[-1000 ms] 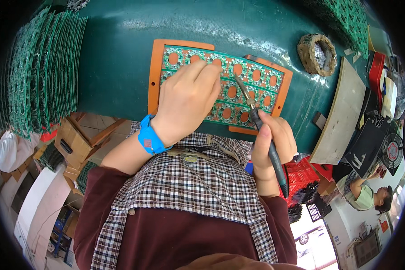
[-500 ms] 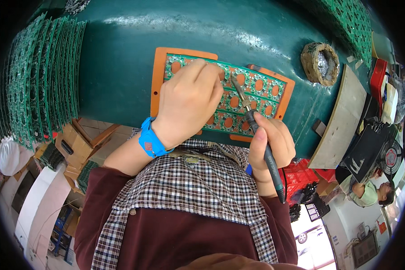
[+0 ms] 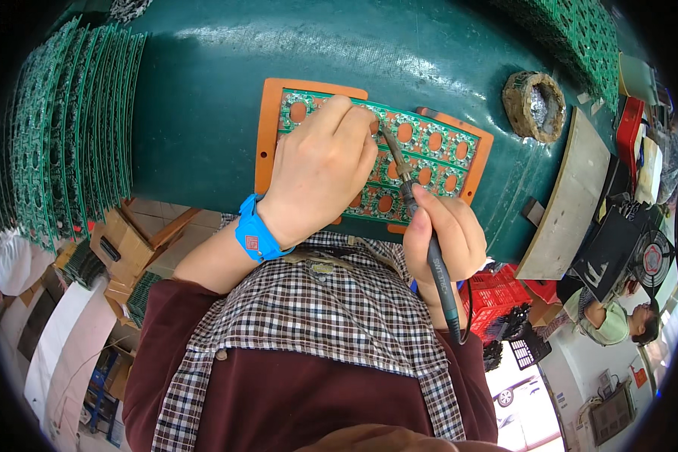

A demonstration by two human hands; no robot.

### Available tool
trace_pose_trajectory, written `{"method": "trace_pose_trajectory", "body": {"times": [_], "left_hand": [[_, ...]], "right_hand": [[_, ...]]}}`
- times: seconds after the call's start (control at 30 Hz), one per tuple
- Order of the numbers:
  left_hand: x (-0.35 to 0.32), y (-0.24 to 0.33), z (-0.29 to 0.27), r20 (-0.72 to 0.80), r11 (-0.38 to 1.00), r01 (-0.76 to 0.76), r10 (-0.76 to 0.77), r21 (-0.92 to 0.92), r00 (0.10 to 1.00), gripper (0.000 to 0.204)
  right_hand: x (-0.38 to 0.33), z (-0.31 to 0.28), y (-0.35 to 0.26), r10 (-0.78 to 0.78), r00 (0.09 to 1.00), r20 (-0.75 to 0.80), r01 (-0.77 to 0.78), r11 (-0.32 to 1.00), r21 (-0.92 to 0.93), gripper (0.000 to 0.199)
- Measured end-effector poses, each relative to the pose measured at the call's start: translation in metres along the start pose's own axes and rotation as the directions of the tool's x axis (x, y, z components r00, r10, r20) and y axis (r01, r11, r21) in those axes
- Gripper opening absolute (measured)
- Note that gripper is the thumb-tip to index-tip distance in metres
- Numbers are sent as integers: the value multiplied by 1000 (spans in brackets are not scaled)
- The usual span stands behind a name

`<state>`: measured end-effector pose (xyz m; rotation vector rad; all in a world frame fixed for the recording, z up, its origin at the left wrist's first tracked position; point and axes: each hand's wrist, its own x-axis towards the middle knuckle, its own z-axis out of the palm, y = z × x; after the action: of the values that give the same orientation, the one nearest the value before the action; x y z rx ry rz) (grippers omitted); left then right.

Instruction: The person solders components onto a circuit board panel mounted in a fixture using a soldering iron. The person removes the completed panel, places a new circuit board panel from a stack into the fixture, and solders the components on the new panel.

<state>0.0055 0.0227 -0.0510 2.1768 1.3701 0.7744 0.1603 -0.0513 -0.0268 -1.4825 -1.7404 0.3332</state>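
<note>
A green circuit board panel (image 3: pixel 433 157) with rows of oval cutouts lies in an orange holder (image 3: pixel 267 151) on the table. My right hand (image 3: pixel 448 230) grips a soldering iron (image 3: pixel 437 264) with a dark handle, its tip pointing up and left at the board's upper middle. Over the panel's left part rests my left hand (image 3: pixel 320 166), with a blue wrist strap (image 3: pixel 256 232) on its wrist. Its fingers are bent together near the iron's tip. Whatever they pinch is hidden under them.
Green boards stand in a dense row (image 3: pixel 75 128) at the left; more boards (image 3: pixel 572 41) are stacked at the far right. A rough round pot (image 3: pixel 533 107) with silvery contents and a flat plank (image 3: pixel 569 196) lie to the right. Another person (image 3: pixel 610 320) is in the background.
My right hand has moved the soldering iron slightly left, bringing its tip closer to my left fingers. The left hand and the holder have shifted only a little to the right.
</note>
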Motion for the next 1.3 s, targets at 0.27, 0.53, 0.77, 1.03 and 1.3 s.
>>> {"method": "trace_pose_trajectory", "body": {"times": [0.27, 0.53, 0.77, 1.03, 1.3], "left_hand": [[0, -1, -1, 39, 999, -40, 39, 13, 998, 12], [-16, -3, -16, -33, 994, 20, -24, -107, 999, 14], [-23, -2, -16, -41, 992, 46, -51, -116, 998, 16], [-29, 4, -2, 55, 989, 11, -3, -147, 998, 17], [-30, 5, -2, 97, 996, -25, 33, -81, 995, 17]], "right_hand": [[2, 1, -2, 25, 1000, 0, -25, 999, -21, 16], [3, -3, -6, 71, 997, 22, -70, 997, -43, 19], [-2, -2, -7, 5, 996, -88, -10, 999, -53, 18], [-30, -11, 0, -45, 996, -74, 44, 999, -8, 15], [-32, -6, 0, 7, 999, -44, -7, 1000, -8, 14]]}}
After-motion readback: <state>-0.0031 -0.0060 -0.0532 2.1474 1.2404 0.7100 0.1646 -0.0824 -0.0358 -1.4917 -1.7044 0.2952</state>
